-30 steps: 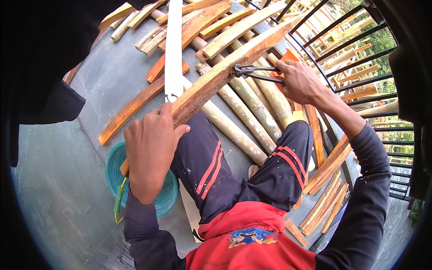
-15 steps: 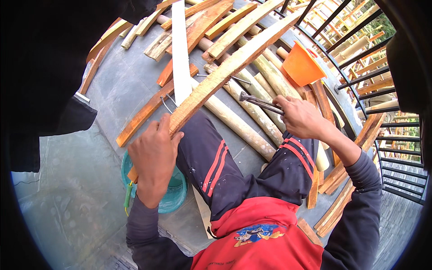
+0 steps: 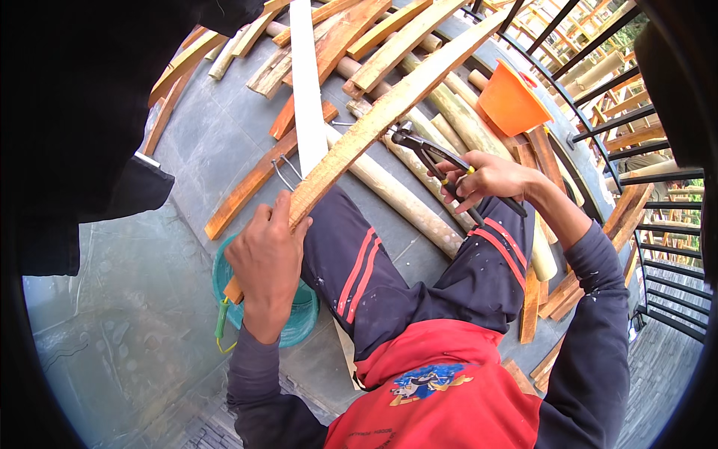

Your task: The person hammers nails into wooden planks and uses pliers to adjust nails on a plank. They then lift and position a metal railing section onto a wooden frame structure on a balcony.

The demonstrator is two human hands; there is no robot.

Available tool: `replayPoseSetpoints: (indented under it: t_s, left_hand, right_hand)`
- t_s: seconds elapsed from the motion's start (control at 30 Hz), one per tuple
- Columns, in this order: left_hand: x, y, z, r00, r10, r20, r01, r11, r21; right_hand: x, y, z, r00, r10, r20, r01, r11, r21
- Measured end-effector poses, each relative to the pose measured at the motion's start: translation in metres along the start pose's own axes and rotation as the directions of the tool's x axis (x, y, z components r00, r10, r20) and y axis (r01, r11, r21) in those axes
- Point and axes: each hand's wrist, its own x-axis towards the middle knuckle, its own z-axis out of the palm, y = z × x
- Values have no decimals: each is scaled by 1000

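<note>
Pincers (image 3: pixel 428 152): since the earlier frame they turn in the right hand (image 3: pixel 490 179), their handles spread apart and their head comes nearer to the plank (image 3: pixel 389 105).
Right grip: it is grasping the pincers by the handles; whether the head touches the wood, I cannot tell.
Left grip: the left hand (image 3: pixel 265 258) is clenched around the lower part of the plank.
Plank: it slants above the floor (image 3: pixel 209 127), from the left hand toward the railing (image 3: pixel 598 97) at the floor's far right edge, passing over bamboo poles (image 3: pixel 404 202).
White strip (image 3: pixel 309 97): it is just beside the plank, on its left.
Orange bucket (image 3: pixel 514 101): it is near the floor's railing edge.
Teal basin (image 3: pixel 305 318): it stands below the left hand.
</note>
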Motion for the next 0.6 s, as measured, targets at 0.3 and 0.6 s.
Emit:
replayPoseSetpoints:
  t_s: [0.3, 0.6]
  left_hand:
    - [3, 5, -3, 997, -67, 38, 67, 998, 6]
    - [2, 4, 1, 1000, -5, -25, 5, 1000, 23]
  right_hand:
    - [3, -9, -8, 997, 51, 53, -55, 995, 80]
    - [-9, -40, 0, 993, 94, -76, -111, 958, -263]
